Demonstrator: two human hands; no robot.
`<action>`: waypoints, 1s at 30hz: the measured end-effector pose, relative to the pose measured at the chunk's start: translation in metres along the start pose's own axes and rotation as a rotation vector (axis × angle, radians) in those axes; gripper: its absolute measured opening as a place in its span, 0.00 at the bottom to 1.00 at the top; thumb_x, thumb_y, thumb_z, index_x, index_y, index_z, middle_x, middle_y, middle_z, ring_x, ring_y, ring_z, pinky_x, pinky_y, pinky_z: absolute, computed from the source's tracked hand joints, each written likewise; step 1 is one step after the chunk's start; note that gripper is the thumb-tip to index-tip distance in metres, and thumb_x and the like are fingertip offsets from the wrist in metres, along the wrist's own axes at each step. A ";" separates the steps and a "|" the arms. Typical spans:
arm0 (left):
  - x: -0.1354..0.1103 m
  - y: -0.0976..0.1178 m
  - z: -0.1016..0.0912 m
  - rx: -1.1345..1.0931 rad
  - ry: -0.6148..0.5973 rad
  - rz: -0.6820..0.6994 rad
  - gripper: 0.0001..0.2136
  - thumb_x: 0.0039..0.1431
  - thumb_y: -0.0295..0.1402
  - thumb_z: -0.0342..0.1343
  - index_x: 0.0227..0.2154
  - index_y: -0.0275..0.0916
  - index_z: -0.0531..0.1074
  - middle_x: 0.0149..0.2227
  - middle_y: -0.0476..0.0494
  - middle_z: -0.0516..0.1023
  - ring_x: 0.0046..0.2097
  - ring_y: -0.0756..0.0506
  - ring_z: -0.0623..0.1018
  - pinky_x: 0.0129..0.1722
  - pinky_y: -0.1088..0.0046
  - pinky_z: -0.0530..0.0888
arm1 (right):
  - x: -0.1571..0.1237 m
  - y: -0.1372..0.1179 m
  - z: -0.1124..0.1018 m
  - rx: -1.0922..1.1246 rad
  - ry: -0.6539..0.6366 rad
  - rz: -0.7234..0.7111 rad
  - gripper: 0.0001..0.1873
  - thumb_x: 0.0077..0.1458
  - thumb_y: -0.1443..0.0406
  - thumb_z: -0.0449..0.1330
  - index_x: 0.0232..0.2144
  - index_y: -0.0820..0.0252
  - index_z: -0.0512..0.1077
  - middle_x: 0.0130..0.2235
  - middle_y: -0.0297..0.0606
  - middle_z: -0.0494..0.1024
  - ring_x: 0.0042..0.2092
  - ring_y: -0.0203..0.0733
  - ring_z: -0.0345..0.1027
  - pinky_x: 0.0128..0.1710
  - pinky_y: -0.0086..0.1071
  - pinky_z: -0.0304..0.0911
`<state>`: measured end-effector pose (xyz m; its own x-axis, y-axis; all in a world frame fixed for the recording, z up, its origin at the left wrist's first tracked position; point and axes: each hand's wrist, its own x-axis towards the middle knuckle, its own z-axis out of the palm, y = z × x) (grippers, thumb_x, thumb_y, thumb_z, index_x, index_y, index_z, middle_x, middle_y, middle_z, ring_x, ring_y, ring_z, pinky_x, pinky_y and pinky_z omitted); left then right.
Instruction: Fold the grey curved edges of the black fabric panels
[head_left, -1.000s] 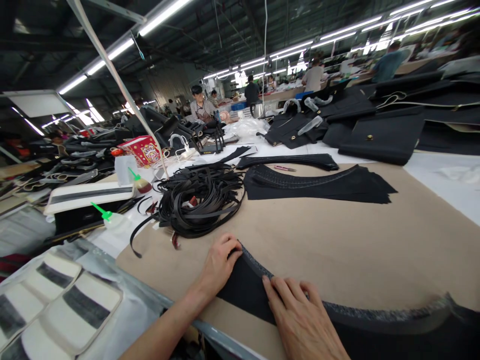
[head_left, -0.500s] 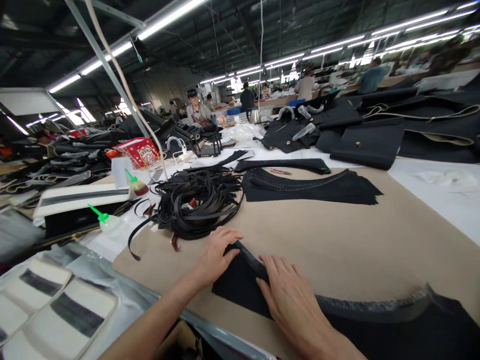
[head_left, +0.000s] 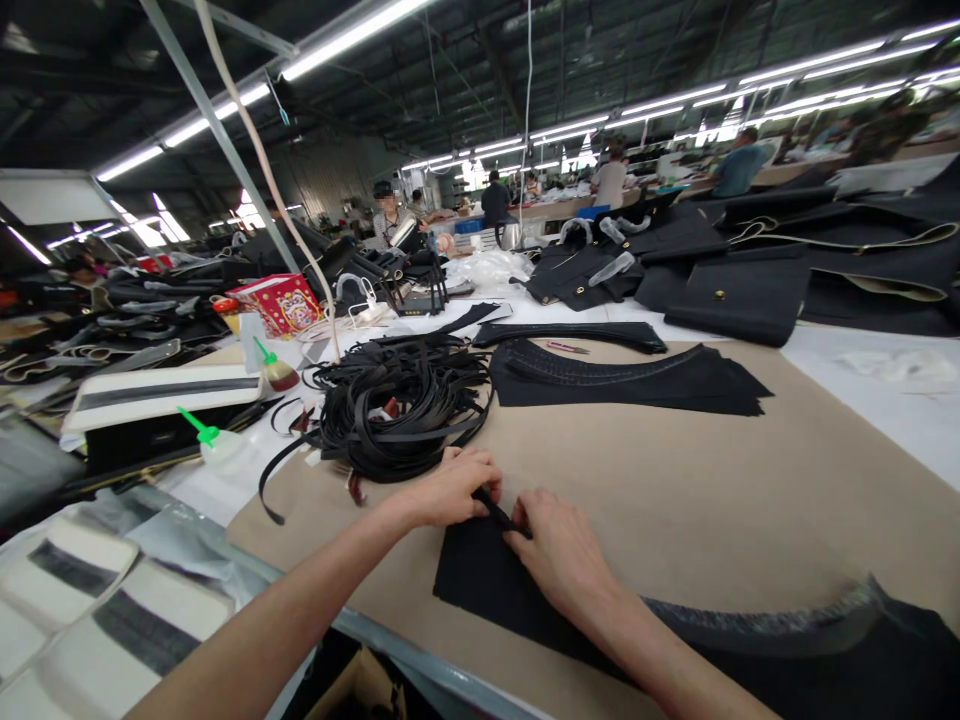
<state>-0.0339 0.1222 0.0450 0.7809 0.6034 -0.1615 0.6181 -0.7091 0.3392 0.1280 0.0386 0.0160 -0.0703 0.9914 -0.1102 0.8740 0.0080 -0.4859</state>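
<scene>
A black curved panel, leather-like [head_left: 487,575], lies on the brown board nearest me, its long curved edge facing away. My left hand [head_left: 459,485] pinches that edge near the panel's left end, with the fingertips curled over it. Close beside it, my right hand [head_left: 559,550] grips the same edge between thumb and fingers. Between the two hands the edge is turned over into a narrow fold. Right of my right forearm, a rough greyish band runs along the curve. The forearm covers the panel's middle.
A heap of black strips [head_left: 397,410] lies just beyond my left hand. More black curved panels [head_left: 622,385] are stacked farther back on the brown board [head_left: 720,480]. Green-tipped bottles [head_left: 217,445] stand at left. Black bags [head_left: 739,290] fill the back right. People work in the distance.
Both hands have gone from lying fairly flat along the panel's edge to pinching it. The edge between them is now folded over toward me, and the hands are slightly closer together.
</scene>
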 end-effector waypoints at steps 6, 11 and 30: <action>0.001 -0.004 0.002 -0.045 -0.016 0.023 0.08 0.52 0.26 0.58 0.36 0.41 0.72 0.39 0.52 0.76 0.46 0.47 0.72 0.48 0.66 0.56 | -0.001 -0.002 -0.001 0.027 0.026 -0.029 0.06 0.51 0.70 0.55 0.33 0.58 0.70 0.36 0.38 0.75 0.42 0.46 0.66 0.38 0.36 0.52; -0.001 -0.006 0.006 -0.039 0.030 0.058 0.06 0.54 0.26 0.57 0.32 0.44 0.76 0.36 0.53 0.78 0.47 0.47 0.71 0.49 0.64 0.54 | -0.003 -0.002 0.001 0.085 0.011 -0.036 0.10 0.51 0.71 0.56 0.37 0.60 0.71 0.37 0.39 0.75 0.41 0.45 0.67 0.39 0.35 0.55; -0.024 -0.014 0.027 0.179 0.260 0.231 0.15 0.61 0.23 0.49 0.40 0.50 0.76 0.39 0.51 0.79 0.53 0.47 0.68 0.60 0.55 0.45 | -0.021 0.011 0.025 -0.008 0.112 -0.287 0.16 0.59 0.76 0.46 0.41 0.61 0.71 0.41 0.41 0.70 0.44 0.44 0.63 0.47 0.35 0.61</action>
<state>-0.0591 0.1081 0.0186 0.8667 0.4762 0.1483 0.4523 -0.8758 0.1688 0.1267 0.0144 -0.0088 -0.2617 0.9567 0.1270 0.8301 0.2903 -0.4761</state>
